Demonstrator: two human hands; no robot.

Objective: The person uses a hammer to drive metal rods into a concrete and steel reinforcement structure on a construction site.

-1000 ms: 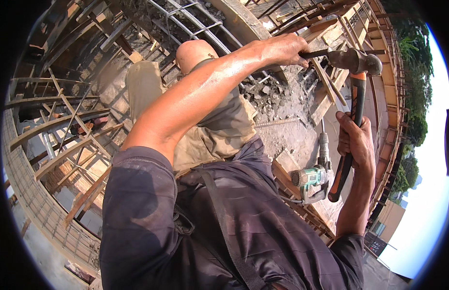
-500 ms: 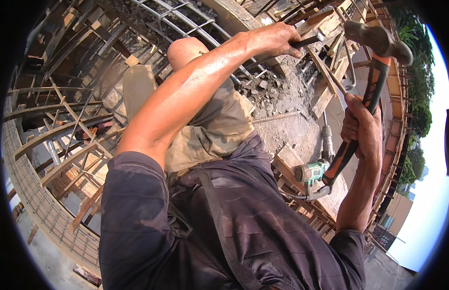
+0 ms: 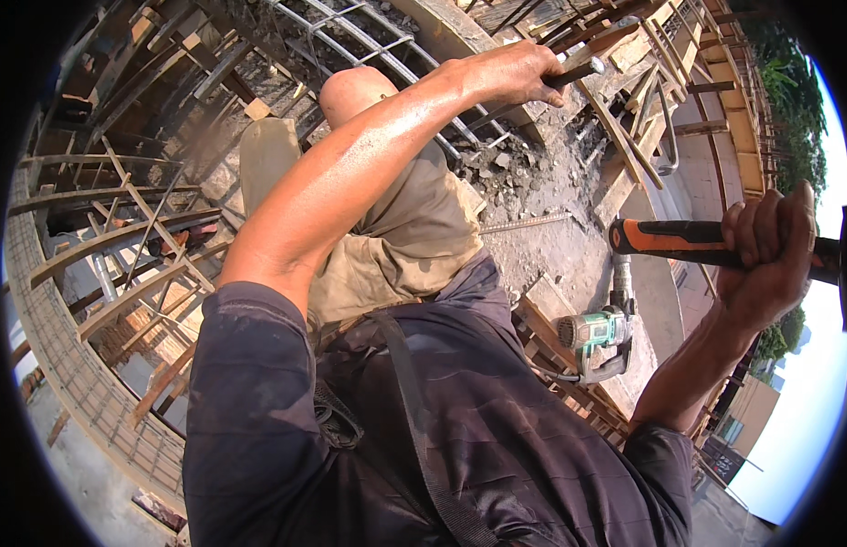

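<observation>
My left hand [image 3: 531, 75] reaches forward with its fingers wrapped round a dark steel chisel [image 3: 578, 72]. The chisel's blunt struck end pokes out to the right of the fist, and its shank slants down to the left toward broken concrete; its tip is hidden behind my forearm. Raised at the far right, my right hand [image 3: 768, 251] grips a hammer [image 3: 670, 236] by its black and orange handle. The handle's butt points left, while the hammer's head is lost at the dark right rim of the picture. The two hands are well apart.
A green and grey power breaker [image 3: 595, 330] lies on the concrete to the right. Rebar [image 3: 346, 32] runs past concrete rubble [image 3: 501, 169] ahead. Loose planks [image 3: 624, 169] lie beyond. Timber framing and openings drop away at left; a curved formwork edge [image 3: 747, 128] bounds the right.
My right hand has swung the hammer up and to the right, turning its handle nearly level and taking its head out of sight. My left hand and the chisel have barely moved.
</observation>
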